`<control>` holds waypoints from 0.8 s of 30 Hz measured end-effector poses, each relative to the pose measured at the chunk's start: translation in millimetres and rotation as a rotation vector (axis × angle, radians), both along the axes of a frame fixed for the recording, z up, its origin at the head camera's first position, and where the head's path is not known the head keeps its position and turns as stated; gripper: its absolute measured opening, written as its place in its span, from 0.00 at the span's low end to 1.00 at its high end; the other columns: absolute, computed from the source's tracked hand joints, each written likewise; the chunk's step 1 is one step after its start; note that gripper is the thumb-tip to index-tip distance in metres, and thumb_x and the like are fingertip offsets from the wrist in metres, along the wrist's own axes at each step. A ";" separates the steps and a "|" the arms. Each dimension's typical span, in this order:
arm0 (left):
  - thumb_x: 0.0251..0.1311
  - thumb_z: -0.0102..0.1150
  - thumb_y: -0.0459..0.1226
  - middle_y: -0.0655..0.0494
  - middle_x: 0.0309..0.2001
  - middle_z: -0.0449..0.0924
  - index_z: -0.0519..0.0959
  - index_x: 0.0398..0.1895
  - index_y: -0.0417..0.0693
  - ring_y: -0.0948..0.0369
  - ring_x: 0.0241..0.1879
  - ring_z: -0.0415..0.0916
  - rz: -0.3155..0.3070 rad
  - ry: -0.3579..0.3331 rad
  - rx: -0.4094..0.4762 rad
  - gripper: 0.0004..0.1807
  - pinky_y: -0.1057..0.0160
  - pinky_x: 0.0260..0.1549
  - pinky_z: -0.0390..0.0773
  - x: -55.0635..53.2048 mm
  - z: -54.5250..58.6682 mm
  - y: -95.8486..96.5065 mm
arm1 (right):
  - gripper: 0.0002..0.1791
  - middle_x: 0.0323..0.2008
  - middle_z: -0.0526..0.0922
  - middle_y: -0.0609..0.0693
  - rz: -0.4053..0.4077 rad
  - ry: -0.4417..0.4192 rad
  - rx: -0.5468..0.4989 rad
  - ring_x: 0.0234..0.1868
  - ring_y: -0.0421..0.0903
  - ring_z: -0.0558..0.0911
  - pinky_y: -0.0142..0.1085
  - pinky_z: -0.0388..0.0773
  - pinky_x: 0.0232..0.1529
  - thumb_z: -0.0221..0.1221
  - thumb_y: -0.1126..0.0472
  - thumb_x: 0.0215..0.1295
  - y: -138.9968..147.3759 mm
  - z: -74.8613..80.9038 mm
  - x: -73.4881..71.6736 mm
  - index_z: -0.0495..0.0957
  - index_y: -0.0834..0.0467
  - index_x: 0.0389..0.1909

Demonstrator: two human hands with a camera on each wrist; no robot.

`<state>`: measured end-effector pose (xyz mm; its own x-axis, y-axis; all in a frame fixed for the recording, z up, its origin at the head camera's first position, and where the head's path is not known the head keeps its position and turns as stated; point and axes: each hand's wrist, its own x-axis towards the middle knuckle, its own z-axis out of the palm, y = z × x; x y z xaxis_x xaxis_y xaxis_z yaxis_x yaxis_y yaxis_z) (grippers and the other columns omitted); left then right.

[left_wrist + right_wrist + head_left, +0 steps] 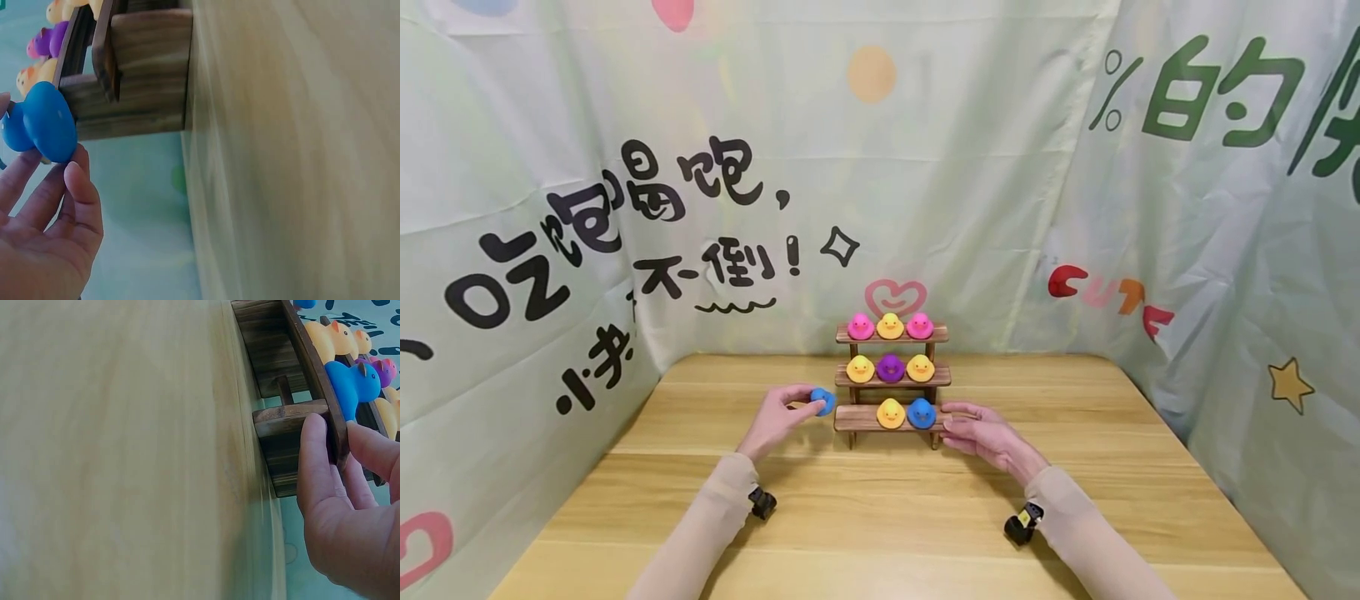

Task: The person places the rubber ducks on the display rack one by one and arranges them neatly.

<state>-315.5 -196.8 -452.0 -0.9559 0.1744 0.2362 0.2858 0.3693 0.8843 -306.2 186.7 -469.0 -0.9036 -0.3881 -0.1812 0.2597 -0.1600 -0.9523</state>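
Note:
My left hand (782, 417) pinches a blue rubber duck (823, 402) just off the left end of the bottom step of a wooden three-step display stand (850, 418). In the left wrist view that duck (47, 122) is held between thumb and fingers, its base towards the stand. My right hand (988, 437) grips the right end of the bottom step; in the right wrist view the thumb lies above the board (337, 434) and the fingers below. A second blue duck (921, 413) sits on this step beside the right hand, with a yellow duck (891, 413) to its left.
A purple duck (891, 368) stands between two yellow ones on the middle step. On the top step, a yellow duck (890, 326) has a pink duck (861, 326) on either side. The stand is on a wooden table (880, 517) before a printed cloth backdrop (970, 208).

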 end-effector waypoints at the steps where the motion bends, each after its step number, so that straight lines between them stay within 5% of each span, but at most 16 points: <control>1: 0.56 0.69 0.51 0.54 0.46 0.86 0.84 0.50 0.50 0.57 0.44 0.80 0.001 0.005 -0.003 0.22 0.61 0.43 0.78 0.5 -0.3 1.7 | 0.32 0.40 0.84 0.51 -0.001 0.000 0.000 0.42 0.45 0.86 0.36 0.82 0.49 0.57 0.70 0.68 -0.2 0.0 0.0 0.56 0.70 0.70; 11: 0.55 0.71 0.46 0.55 0.48 0.83 0.83 0.51 0.52 0.57 0.48 0.77 0.000 0.019 -0.010 0.20 0.59 0.46 0.77 3.4 -3.6 19.3 | 0.31 0.40 0.83 0.51 -0.007 0.008 0.013 0.43 0.46 0.85 0.36 0.81 0.50 0.56 0.70 0.68 0.0 1.8 2.2 0.58 0.70 0.70; 24: 0.54 0.71 0.47 0.59 0.46 0.82 0.85 0.46 0.55 0.60 0.46 0.77 -0.106 0.088 -0.070 0.17 0.62 0.42 0.79 1.9 -4.6 37.4 | 0.28 0.41 0.84 0.53 -0.012 0.004 -0.007 0.42 0.46 0.86 0.36 0.82 0.48 0.57 0.71 0.67 -0.5 1.2 2.6 0.63 0.69 0.67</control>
<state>-313.6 -159.4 -456.5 -0.9074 0.2923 0.3021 0.4020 0.3930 0.8270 -303.6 186.2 -467.8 -0.9090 -0.3781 -0.1752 0.2540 -0.1694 -0.9523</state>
